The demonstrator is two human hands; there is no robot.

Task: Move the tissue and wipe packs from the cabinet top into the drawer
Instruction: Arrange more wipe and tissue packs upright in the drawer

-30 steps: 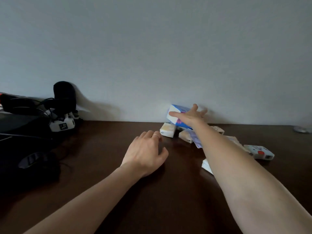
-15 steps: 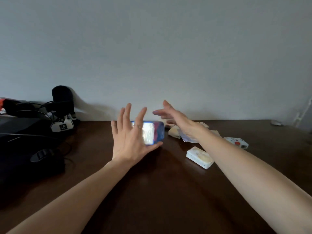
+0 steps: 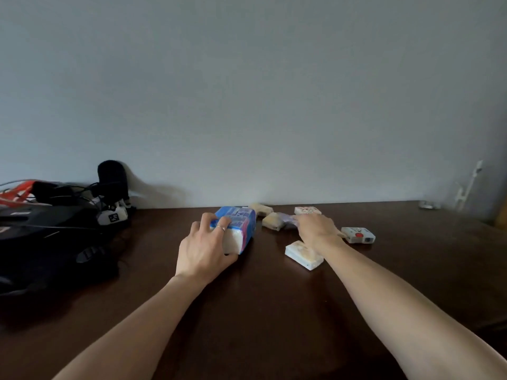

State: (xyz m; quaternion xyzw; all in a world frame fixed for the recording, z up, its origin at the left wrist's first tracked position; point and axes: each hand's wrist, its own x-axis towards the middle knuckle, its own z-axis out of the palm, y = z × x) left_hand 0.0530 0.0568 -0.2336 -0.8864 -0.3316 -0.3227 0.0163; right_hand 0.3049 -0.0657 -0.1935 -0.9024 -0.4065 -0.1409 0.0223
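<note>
Left hand (image 3: 204, 249) grips the blue tissue pack (image 3: 238, 231) at its near end: fingers curled over the top, thumb under the near lower corner. The pack lies on the dark wooden cabinet top (image 3: 260, 311), long axis pointing toward 1 o'clock, white tissue showing at the near end.

Right hand (image 3: 315, 229) lies palm down among the small packs, at 3 o'clock from the blue pack. Its fingertips reach a purple wrapper (image 3: 286, 219); whether they pinch it or merely touch it cannot be told, as the back of the hand hides them.

A white pack (image 3: 303, 255) lies flat just beside the right wrist, at 7 o'clock from that hand. A white pack with a red dot (image 3: 358, 235) lies at 3 o'clock from the hand, close by. A white pack with red print (image 3: 307, 210) sits at 12 o'clock from it, near the wall. Two cream packs (image 3: 271, 221) lie between the blue pack and the right hand, toward the wall.

Black gear with cables (image 3: 55, 229) occupies the left side of the top, at 9 o'clock from the left hand, well apart.
</note>
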